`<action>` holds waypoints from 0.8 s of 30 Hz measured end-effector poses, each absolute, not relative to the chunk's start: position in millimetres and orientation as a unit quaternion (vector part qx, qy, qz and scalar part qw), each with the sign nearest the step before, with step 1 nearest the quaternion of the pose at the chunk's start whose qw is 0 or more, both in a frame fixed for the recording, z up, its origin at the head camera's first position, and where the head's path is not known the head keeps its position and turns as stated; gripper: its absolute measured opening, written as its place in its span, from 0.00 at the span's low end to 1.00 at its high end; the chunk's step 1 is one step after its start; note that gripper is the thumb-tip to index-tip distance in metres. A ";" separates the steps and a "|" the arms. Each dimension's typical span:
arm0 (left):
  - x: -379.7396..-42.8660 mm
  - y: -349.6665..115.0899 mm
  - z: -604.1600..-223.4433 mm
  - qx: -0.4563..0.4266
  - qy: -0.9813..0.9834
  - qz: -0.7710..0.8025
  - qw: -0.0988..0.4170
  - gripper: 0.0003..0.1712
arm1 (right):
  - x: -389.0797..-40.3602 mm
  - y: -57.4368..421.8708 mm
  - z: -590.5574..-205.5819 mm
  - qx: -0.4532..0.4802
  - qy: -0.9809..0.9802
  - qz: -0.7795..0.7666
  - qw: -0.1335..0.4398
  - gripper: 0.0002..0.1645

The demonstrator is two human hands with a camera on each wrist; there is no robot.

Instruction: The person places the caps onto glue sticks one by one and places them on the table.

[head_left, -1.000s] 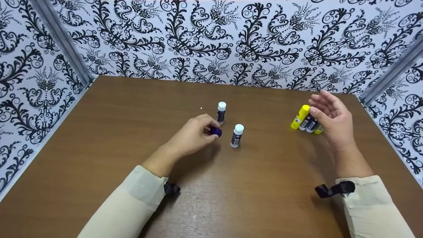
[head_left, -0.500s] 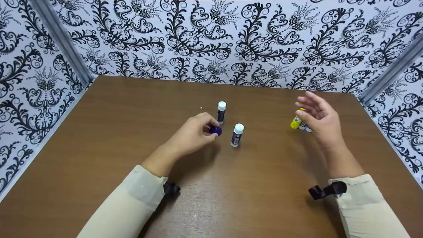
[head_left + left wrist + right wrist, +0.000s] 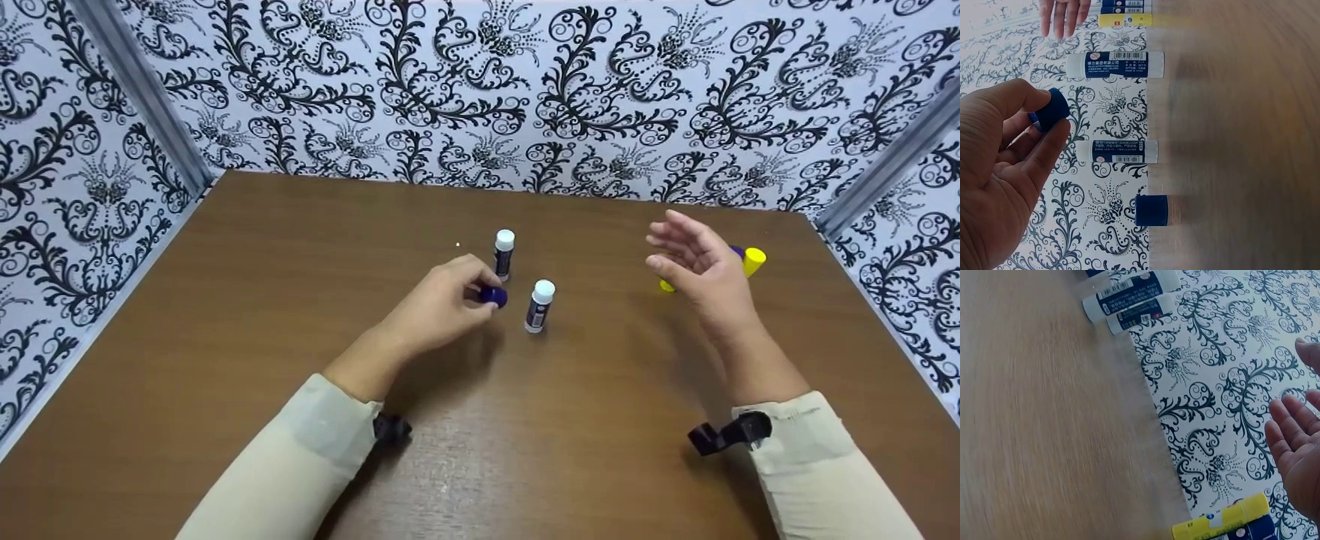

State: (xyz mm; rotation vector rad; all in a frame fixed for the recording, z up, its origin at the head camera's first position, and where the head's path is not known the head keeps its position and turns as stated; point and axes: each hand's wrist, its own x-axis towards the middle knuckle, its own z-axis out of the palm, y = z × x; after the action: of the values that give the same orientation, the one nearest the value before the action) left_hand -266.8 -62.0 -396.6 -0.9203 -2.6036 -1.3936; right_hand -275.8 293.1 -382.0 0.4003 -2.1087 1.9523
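Pinches a dark blue cap (image 3: 493, 297), tilted, between thumb and fingers of the left grip (image 3: 442, 304), opened no wider than the cap. Has the nearer white-topped glue stick (image 3: 538, 307) just to the right of that grip, upright on the surface (image 3: 600, 420), long axis vertical, well apart from the right grip (image 3: 697, 274). Has the farther white-topped glue stick (image 3: 504, 256), also upright, just behind the cap. Holds nothing in the right grip, fingers relaxed, partly hiding a yellow glue stick (image 3: 754, 261) beyond.
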 end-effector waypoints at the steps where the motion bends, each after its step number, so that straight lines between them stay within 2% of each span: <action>1: -266.8 -61.9 -396.8 -0.299 -0.841 -0.451 0.025 0.13 | -275.5 291.5 -381.6 0.138 -0.722 0.668 0.117 0.36; 14: -266.8 -61.3 -394.6 -0.293 -0.845 -0.446 0.020 0.12 | -277.4 270.9 -383.3 0.153 -0.728 0.660 0.106 0.37; 24: -266.2 -61.8 -396.0 -0.302 -0.836 -0.457 0.023 0.13 | -278.2 244.6 -384.1 0.170 -0.751 0.633 0.074 0.39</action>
State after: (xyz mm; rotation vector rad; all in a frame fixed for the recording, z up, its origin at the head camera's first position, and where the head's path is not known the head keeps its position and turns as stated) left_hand -266.2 -61.8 -396.0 -0.9337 -2.5895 -1.4149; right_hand -278.2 244.6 -384.1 0.5089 -2.2555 1.9012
